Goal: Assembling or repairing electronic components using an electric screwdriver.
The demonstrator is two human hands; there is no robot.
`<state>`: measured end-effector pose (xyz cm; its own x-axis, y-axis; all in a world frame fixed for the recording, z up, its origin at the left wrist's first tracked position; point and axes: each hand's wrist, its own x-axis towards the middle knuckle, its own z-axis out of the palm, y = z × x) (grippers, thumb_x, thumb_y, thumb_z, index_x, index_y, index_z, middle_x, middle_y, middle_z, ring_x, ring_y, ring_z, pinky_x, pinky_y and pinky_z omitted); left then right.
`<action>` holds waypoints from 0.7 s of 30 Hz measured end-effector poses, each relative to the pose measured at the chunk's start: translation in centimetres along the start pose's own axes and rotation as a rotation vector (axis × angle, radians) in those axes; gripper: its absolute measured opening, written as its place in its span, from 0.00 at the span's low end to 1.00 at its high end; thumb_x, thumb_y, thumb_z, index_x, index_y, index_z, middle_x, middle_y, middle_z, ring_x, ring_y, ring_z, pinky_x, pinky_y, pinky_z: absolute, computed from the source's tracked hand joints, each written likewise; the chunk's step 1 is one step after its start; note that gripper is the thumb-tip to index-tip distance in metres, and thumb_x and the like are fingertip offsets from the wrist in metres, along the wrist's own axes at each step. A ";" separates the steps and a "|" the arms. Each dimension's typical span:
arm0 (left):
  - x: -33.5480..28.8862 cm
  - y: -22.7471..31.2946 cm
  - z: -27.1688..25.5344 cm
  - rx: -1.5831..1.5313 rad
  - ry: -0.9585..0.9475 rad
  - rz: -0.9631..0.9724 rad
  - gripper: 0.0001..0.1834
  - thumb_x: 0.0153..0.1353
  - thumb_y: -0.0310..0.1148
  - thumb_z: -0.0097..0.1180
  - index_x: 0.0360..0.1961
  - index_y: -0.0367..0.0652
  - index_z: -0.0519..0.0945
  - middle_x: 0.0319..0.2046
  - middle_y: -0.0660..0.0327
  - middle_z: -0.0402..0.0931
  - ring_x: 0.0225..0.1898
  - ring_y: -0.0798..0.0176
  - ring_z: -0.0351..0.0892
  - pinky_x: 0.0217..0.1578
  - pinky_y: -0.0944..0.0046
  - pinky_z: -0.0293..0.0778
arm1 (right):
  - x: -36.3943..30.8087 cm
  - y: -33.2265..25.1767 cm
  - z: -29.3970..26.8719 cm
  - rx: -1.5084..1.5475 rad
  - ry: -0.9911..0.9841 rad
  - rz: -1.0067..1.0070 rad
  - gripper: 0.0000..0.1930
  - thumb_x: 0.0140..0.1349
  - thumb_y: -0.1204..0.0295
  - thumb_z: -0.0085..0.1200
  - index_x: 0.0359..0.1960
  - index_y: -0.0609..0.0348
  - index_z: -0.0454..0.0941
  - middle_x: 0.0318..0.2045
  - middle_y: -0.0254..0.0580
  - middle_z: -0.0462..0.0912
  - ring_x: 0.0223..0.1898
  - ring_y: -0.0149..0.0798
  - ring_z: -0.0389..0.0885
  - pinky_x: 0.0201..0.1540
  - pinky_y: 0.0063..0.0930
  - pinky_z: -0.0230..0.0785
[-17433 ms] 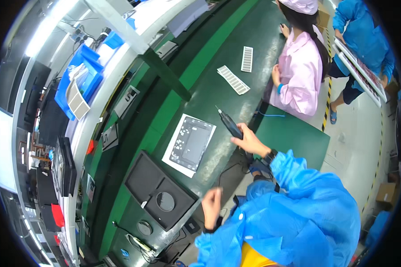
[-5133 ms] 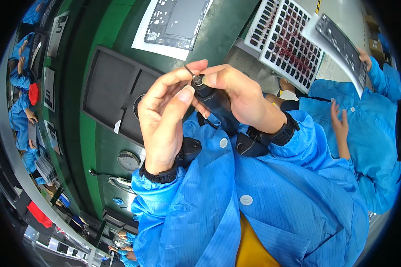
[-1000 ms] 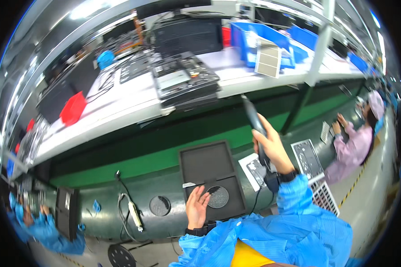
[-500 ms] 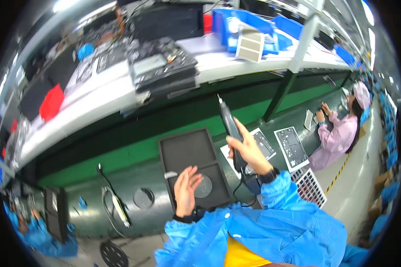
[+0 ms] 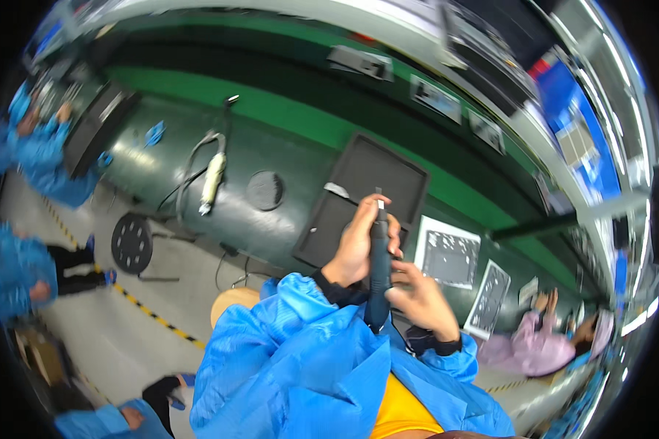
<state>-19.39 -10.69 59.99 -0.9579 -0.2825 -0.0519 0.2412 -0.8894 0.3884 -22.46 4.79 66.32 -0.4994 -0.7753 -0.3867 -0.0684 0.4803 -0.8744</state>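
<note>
A dark electric screwdriver point(image 5: 378, 282) stands nearly upright in front of my body, its narrow end pointing away from me. My left hand point(image 5: 356, 247) is closed round its front part, with fingers on both sides of the narrow end. My right hand point(image 5: 430, 307) is right beside the screwdriver's body, thumb and fingers apart; whether the fingertips touch it I cannot tell. Behind the hands lies a black two-part tray point(image 5: 381, 164), with a small pale piece point(image 5: 336, 189) on its left edge. My hands hide part of its near compartment.
Right of the tray lie flat dark panels on white sheets point(image 5: 448, 254), point(image 5: 488, 298). To the left are a round dark disc point(image 5: 264, 190) and a pale tool with a cable point(image 5: 213, 179). A round stool point(image 5: 132, 243) stands on the floor. Co-workers sit at both ends.
The screwdriver has come in closer to my body and is now in my left hand as well as beside my right, whose fingers have loosened. My view has swung left and down.
</note>
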 end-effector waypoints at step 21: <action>0.1 -0.2 -0.8 -0.151 -0.104 -0.325 0.18 0.59 0.44 0.34 0.32 0.41 0.70 0.20 0.60 0.71 0.18 0.60 0.72 0.23 0.58 0.72 | 9.9 -1.5 -1.2 0.311 0.194 -0.178 0.10 0.62 0.70 0.48 0.30 0.67 0.74 0.12 0.28 0.67 0.06 0.20 0.61 0.09 0.12 0.52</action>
<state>-19.38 -10.79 59.19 -0.9971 0.0545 -0.0539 -0.0653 -0.9717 0.2269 -28.31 -3.10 64.13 -0.6594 -0.7287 -0.1852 0.0809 0.1761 -0.9810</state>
